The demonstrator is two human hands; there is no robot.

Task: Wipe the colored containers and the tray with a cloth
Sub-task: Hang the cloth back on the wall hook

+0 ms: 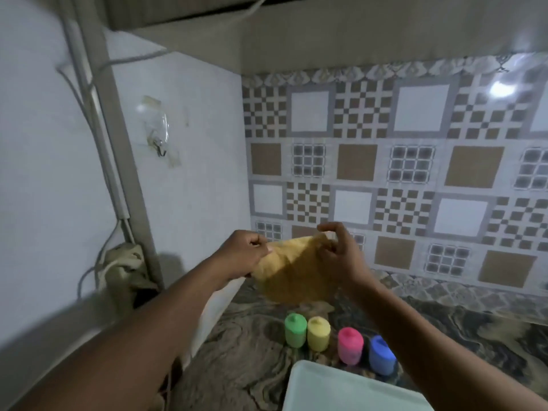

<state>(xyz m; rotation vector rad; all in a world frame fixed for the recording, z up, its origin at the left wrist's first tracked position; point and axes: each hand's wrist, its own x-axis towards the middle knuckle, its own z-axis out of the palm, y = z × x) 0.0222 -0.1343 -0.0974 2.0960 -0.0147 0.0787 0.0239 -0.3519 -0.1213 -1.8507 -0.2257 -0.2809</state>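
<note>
The left hand (249, 253) and right hand (338, 250) each have a pinching grip on the yellow cloth (293, 271), spread in mid-air; below the cloth, the colored containers (350, 347) line the surface (252, 351), the white tray (341, 390) lower again, probably likelier for the right hand.

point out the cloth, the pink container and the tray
cloth (292, 271), head view, middle of the hanging fabric
pink container (350, 348), head view, middle of its side
tray (341, 390), head view, bare inner surface
</note>
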